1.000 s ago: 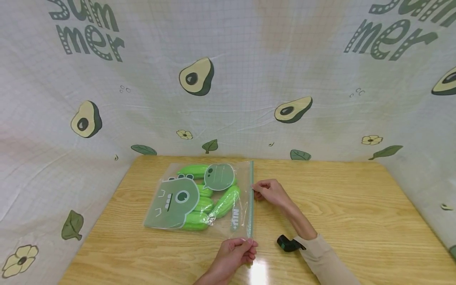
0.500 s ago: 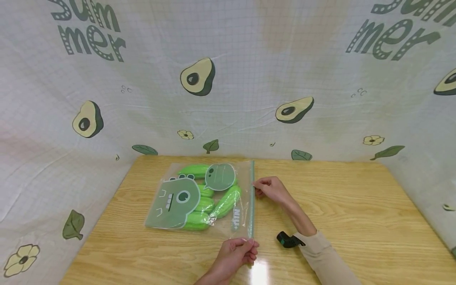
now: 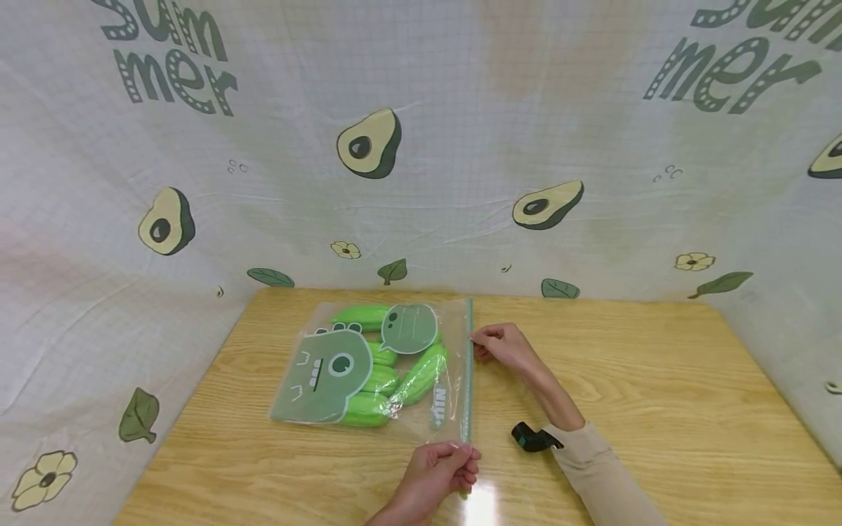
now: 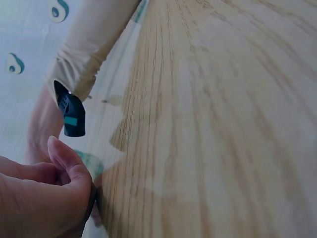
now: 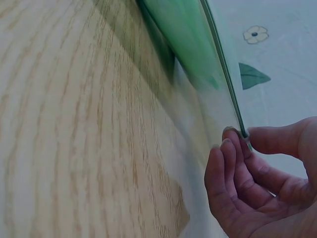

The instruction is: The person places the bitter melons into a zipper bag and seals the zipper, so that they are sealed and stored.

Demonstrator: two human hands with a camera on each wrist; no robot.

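A clear zip bag (image 3: 454, 365) printed with a green monster lies on the table in the head view. Inside it are several bright green, ridged vegetables (image 3: 421, 374) that look like cucumbers, partly covered by the print. My left hand (image 3: 437, 471) pinches the bag's near right corner between thumb and fingers. Farther along the same green zip edge, my right hand (image 3: 503, 347) pinches the strip with thumb and index finger. The right wrist view shows the zip strip (image 5: 229, 82) running into the fingertips of that right hand (image 5: 267, 178). In the left wrist view the left hand (image 4: 54, 188) hides its grip.
A wooden table (image 3: 658, 394) spreads under the bag and runs well to the right. Behind it hangs a white cloth (image 3: 447, 146) with avocado prints, which also covers both sides. A black device (image 3: 534, 438) sticks out at the right sleeve (image 3: 595, 467).
My right hand has slid a little along the zip edge toward its far end. The left hand stays at the near corner. The whole head view has shifted slightly.
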